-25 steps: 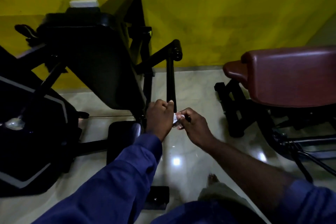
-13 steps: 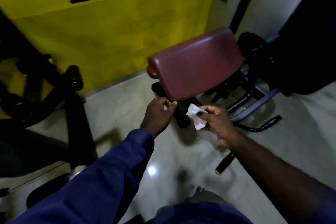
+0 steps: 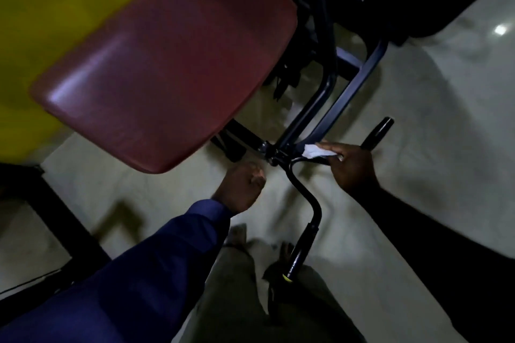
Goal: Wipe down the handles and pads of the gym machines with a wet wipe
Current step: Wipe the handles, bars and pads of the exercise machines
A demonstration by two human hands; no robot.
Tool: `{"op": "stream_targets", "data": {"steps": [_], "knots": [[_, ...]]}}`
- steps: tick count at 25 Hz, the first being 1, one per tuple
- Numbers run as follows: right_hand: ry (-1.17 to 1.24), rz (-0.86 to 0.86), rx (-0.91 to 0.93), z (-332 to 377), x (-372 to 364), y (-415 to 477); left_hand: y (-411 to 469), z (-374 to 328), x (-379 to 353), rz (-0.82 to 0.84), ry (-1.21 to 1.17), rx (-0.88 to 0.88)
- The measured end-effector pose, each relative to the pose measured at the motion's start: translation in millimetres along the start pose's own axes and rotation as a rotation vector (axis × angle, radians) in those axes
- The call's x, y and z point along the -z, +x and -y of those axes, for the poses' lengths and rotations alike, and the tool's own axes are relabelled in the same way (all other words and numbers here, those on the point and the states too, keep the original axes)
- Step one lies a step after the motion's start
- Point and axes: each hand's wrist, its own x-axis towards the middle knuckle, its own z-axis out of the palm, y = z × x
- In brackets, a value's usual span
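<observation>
Below the maroon pad, the right hand pinched a white wipe against the black handlebar; the left hand hung loosely curled, holding nothing.

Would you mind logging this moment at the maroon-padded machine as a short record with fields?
machine: bench with maroon pad and a bent black handlebar
wipe: white wet wipe, pressed on the bar near its centre joint
right hand: right hand holds the wipe on the bar
left hand: left hand loosely closed, holds nothing, off the bar
near grip: black grip, untouched
floor: pale glossy floor
</observation>
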Motion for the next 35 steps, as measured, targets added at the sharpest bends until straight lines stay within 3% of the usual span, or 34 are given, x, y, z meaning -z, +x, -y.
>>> {"op": "stream_targets", "data": {"steps": [4, 6, 8, 10, 12, 14, 18, 21, 23, 26, 30, 33, 35], "knots": [[-0.125, 0.269, 0.001, -46.5, -86.6, 20.8, 74.9, 46.0, -49.6, 0.087, -0.010, 0.068], [-0.145, 0.301, 0.065, -60.0, -118.2, 3.8, 103.0, 67.2, -69.2, 0.125, 0.012, 0.070], [-0.149, 0.286, -0.032, -59.5, -113.6, -17.0, 117.4, 77.7, -77.1, 0.148, -0.002, 0.087], [-0.087, 0.309, -0.346, -49.3, -90.7, -36.9, 120.7, 84.5, -81.4, 0.184, -0.051, 0.129], [0.033, 0.263, -0.498, -44.6, -82.9, -37.9, 119.3, 88.5, -82.7, 0.201, -0.056, 0.149], [0.053, 0.222, -0.531, -42.9, -98.3, -10.6, 116.6, 92.1, -84.9, 0.206, -0.071, 0.162], [0.006, 0.341, -0.508, -41.5, -142.6, 42.2, 111.9, 97.6, -89.0, 0.157, -0.078, 0.174], [-0.023, 0.485, -0.578, -50.4, -112.6, 0.0, 96.9, 94.3, -96.2, 0.141, -0.114, 0.200], [-0.040, 0.629, -0.531, -59.2, -89.4, -33.2, 86.1, 89.9, -105.4, 0.166, -0.111, 0.204], [0.229, 0.681, -0.477, -65.3, -96.2, -14.9, 76.0, 87.6, -122.6, 0.174, -0.120, 0.207], [0.749, 0.464, -0.673, -75.0, -121.6, 30.0, 63.0, 88.6, -131.9, 0.100, -0.159, 0.255], [0.830, 0.746, -0.590, -94.0, -112.5, 5.7, 44.2, 88.0, -131.7, 0.037, -0.201, 0.289], [0.817, 0.727, -0.661, -100.5, -91.0, -17.4, 27.3, 81.8, -133.2, 0.027, -0.220, 0.298]]}}
